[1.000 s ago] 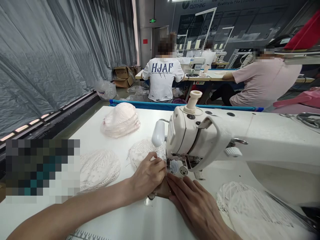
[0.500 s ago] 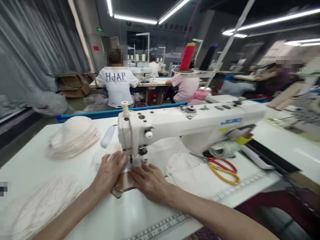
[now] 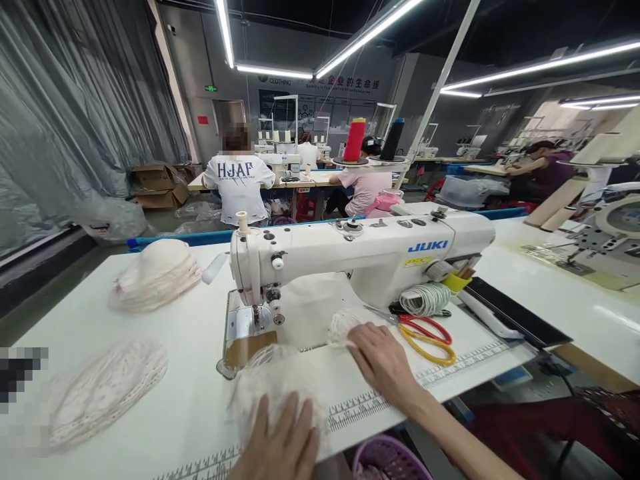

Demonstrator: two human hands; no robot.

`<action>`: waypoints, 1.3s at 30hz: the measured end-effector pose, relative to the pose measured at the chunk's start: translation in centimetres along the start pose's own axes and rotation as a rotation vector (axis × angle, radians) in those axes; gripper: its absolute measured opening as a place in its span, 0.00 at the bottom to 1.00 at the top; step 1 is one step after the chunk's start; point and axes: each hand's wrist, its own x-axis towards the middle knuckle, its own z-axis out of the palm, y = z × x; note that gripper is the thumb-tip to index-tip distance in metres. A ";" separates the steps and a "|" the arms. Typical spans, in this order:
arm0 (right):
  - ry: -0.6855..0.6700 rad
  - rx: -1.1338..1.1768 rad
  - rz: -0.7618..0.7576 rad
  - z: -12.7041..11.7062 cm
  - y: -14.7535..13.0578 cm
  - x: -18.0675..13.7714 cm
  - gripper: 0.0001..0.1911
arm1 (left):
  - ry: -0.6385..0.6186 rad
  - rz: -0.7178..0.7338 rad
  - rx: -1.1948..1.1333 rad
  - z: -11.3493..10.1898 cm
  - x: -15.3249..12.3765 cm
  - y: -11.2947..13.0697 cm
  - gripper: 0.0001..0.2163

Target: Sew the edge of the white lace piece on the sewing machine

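My left hand [image 3: 283,437] lies open, fingers spread, on a thin white lace fabric piece [image 3: 277,377] at the front of the sewing table, just before the needle area. My right hand [image 3: 383,363] has its fingers closed together on a second white lace piece [image 3: 343,325], under the arm of the white sewing machine [image 3: 320,250]. Its thumb and the underside of its grip are partly hidden. Beside that hand lie scissors [image 3: 425,337] with one red and one yellow handle loop. The presser foot [image 3: 257,317] stands with no fabric visible under it.
Two stacks of white lace pieces, a rear stack [image 3: 155,277] and a front stack [image 3: 110,393], sit on the left. A coiled white cord [image 3: 425,300] rests by the machine's base. A purple basket [image 3: 393,460] is below the table edge. Several co-workers sit farther back.
Both hands have left the needle area. My left hand has come toward the front edge onto lace fabric; my right hand has moved right to the piece near the scissors. The view has shifted slightly.
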 end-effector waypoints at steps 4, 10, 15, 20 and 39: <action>0.167 -0.005 0.154 -2.4 2.8 0.1 0.15 | -0.182 -0.065 -0.309 -1.5 6.8 -0.9 0.20; 0.393 -0.024 0.184 -11.5 -0.4 4.1 0.12 | -0.034 -0.331 -1.143 -1.8 12.6 -3.3 0.15; 0.240 0.127 -0.219 -8.8 -8.8 5.7 0.08 | 0.133 -0.987 -2.219 -4.0 6.5 -6.8 0.24; -0.150 0.411 -0.389 -1.7 -12.5 4.3 0.15 | 0.125 -1.328 -2.035 -4.7 -0.8 -9.0 0.25; -0.658 0.795 -0.124 1.3 -10.4 7.9 0.16 | 0.001 -0.888 -1.465 -6.7 -2.1 -9.0 0.13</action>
